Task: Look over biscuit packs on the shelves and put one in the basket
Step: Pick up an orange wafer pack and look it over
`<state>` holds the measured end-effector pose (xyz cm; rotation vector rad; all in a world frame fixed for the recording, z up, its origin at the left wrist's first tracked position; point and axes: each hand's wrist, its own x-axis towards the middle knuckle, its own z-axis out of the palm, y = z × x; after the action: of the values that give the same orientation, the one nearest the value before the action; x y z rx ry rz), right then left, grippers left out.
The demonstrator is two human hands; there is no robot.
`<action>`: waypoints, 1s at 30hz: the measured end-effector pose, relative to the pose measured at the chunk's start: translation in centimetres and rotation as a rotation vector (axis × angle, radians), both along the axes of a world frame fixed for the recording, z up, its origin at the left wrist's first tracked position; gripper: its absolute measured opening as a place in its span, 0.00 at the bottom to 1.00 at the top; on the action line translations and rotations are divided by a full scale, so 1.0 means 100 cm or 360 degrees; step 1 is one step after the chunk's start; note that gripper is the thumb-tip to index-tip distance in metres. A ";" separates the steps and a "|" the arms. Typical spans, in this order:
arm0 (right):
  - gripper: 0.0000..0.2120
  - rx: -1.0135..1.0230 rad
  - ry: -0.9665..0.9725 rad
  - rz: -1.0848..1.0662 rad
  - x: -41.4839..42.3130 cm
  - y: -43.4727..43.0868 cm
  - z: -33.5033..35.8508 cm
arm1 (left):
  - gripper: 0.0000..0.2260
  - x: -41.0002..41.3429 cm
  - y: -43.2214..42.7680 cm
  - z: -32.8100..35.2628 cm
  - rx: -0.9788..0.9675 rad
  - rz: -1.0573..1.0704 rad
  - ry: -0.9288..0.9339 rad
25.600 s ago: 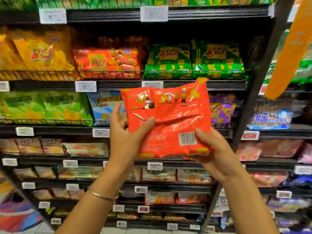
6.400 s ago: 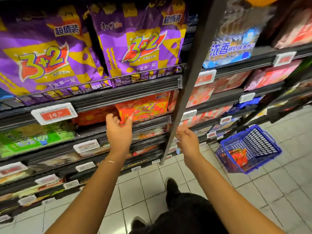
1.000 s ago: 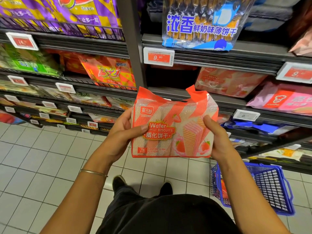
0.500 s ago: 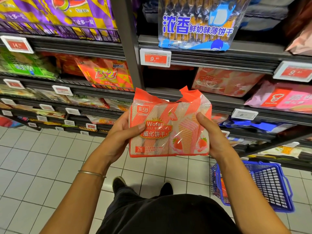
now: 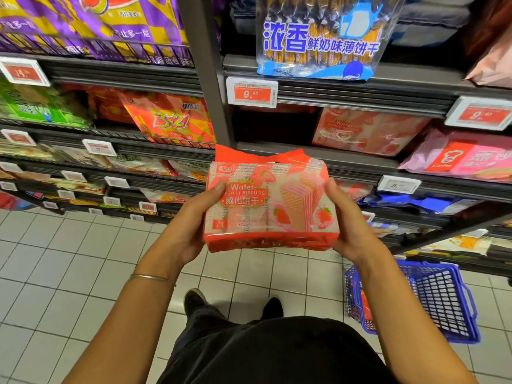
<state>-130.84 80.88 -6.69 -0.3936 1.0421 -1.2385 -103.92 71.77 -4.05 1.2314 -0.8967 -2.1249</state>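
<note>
Wafer biscuit pack sits between the hands, front face up, in front of the shelves: left hand grips its left edge, right hand its right edge; blue basket stands on the floor at near right

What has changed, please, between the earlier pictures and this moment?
The orange foil pack studied first is gone from the hands. The left hand and right hand now grip a pink-and-orange strawberry wafer pack by its ends. Over the last second, nothing has visibly moved. The blue plastic basket remains on the floor.
</note>
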 end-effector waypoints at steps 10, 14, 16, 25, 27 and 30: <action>0.32 0.0252 0.0044 0.0231 -0.004 -0.005 -0.005 | 0.31 0.000 -0.004 -0.007 0.0393 -0.0056 -0.0194; 0.29 0.0351 0.0090 0.0237 -0.007 -0.005 -0.011 | 0.29 0.007 -0.002 -0.013 0.0435 -0.0114 -0.0214; 0.22 0.0334 0.0073 0.0192 -0.009 -0.004 -0.013 | 0.25 0.009 -0.002 -0.015 0.0406 -0.0138 -0.0159; 0.21 -0.0024 -0.0143 0.0256 -0.015 0.000 -0.017 | 0.27 0.010 0.000 -0.010 0.0127 0.0030 0.0041; 0.28 0.0010 -0.0036 0.0269 -0.011 -0.003 -0.016 | 0.27 0.008 0.000 -0.007 -0.0025 -0.0026 0.0006; 0.46 0.0112 0.0057 0.0180 -0.008 -0.006 -0.016 | 0.22 0.003 0.000 0.001 -0.0211 -0.0105 0.0000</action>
<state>-131.60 80.27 -8.32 -0.4160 1.0765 -1.0946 -103.65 71.76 -3.97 1.1496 -1.0735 -2.0794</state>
